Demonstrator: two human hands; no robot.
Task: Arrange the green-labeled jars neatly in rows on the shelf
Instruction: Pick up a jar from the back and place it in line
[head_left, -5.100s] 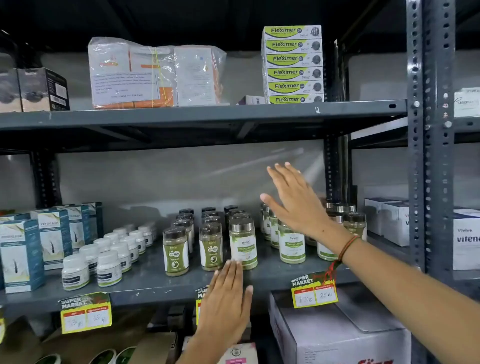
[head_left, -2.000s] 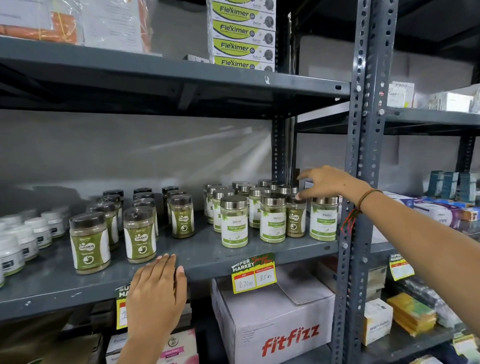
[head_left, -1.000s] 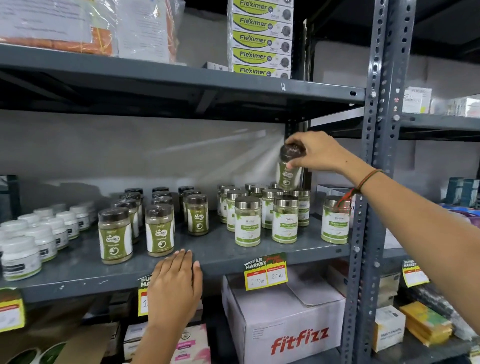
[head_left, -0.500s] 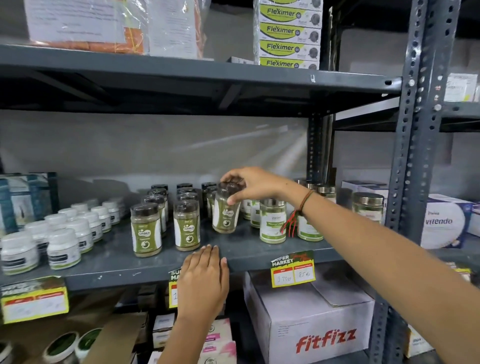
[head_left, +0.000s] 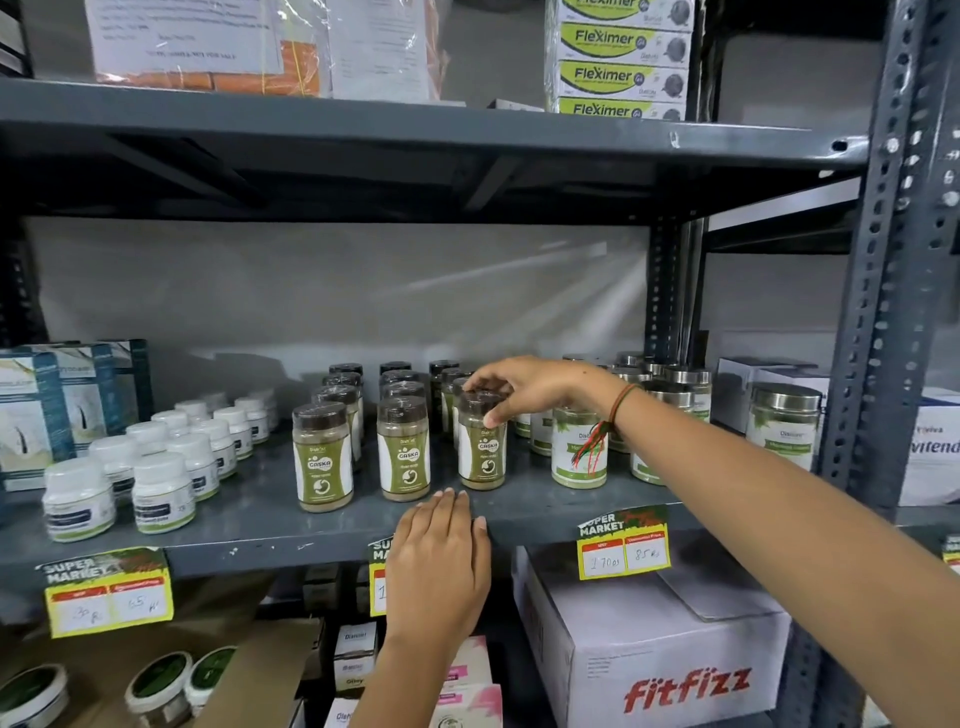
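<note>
On the middle grey metal shelf (head_left: 260, 525), three columns of dark-lidded plastic jars with green and white labels (head_left: 323, 457) are seen, each column going from the front edge toward the back wall. The front jar of the third column, a dark-lidded jar with a green label (head_left: 482, 448), is held at its lid by the right hand (head_left: 540, 387); the fingers are closed around the cap from above, and the jar base appears to stand on the shelf, in line with the two front jars to its left. The left hand (head_left: 441, 566) is laid flat on the front edge of the shelf, fingers together, and nothing is held by it.

To the right, a second group of silver-lidded glass jars with pale green labels (head_left: 578, 449) is placed less regularly: partly it is hidden behind the right arm, and one silver-lidded jar (head_left: 783, 421) stands well apart, near the grey perforated upright post (head_left: 878, 312).

It is judged that the dark-lidded group is almost finished, only the release of the held jar being left. The silver-lidded group is probably still to be closed up into straight rows, and the separated jar to be brought back beside the others.
</note>
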